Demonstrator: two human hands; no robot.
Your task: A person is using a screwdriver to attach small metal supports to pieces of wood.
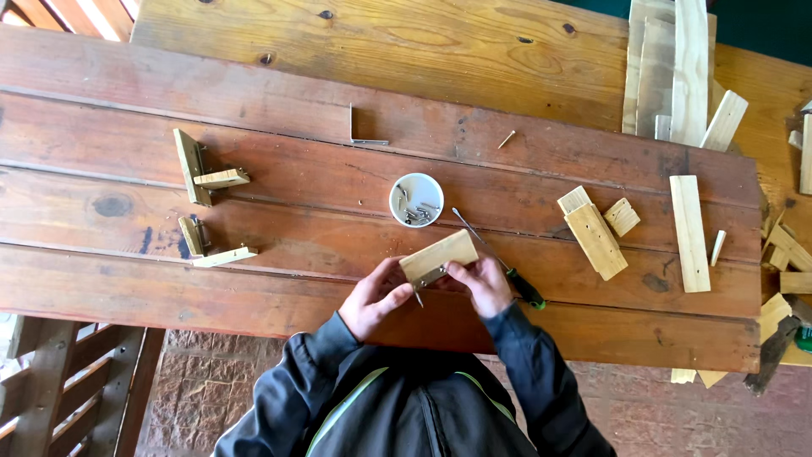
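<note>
Reddish plank tabletop (254, 279) fills the view, scraps scattered about. Centre-front, a small wooden block (438, 256) is pinched between both hands, held just above the boards: left hand (376, 296) clamped on its lower left end, right hand (482, 283) gripping the right. A screw (418, 298) pokes out beneath. Just beside lies a green-handled screwdriver (507, 272), and a white cup of screws (416, 200) sits behind. Risk: that loose screw could slip free and drop off the near edge.
</note>
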